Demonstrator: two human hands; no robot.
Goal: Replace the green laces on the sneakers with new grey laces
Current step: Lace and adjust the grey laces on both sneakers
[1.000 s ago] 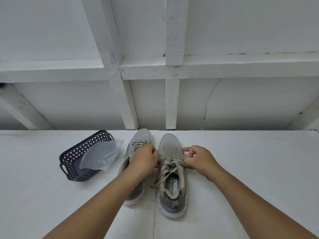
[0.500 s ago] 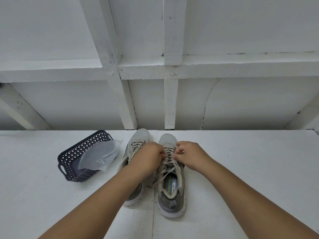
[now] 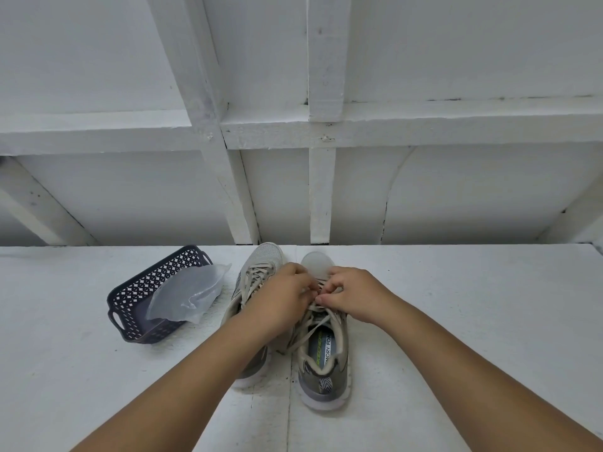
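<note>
Dark basket [image 3: 137, 308] with clear bag [image 3: 187, 293] at left; two sneakers [image 3: 323, 353] side by side, centre of white table [image 3: 473, 305]. Left hand [image 3: 284, 295] and right hand [image 3: 352, 293] pinch right sneaker's laces [image 3: 318, 324] over its forefoot

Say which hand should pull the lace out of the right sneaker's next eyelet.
Probably the right hand: its fingers pinch the lace at the right sneaker. The left hand reaches across the left sneaker.

Left of the grip: second sneaker [image 3: 261, 272] touching, then basket [image 3: 153, 298] holding plastic bag [image 3: 189, 290]. Right: bare bench [image 3: 456, 305]. Beyond: wall [image 3: 424, 197] close behind the toes.
</note>
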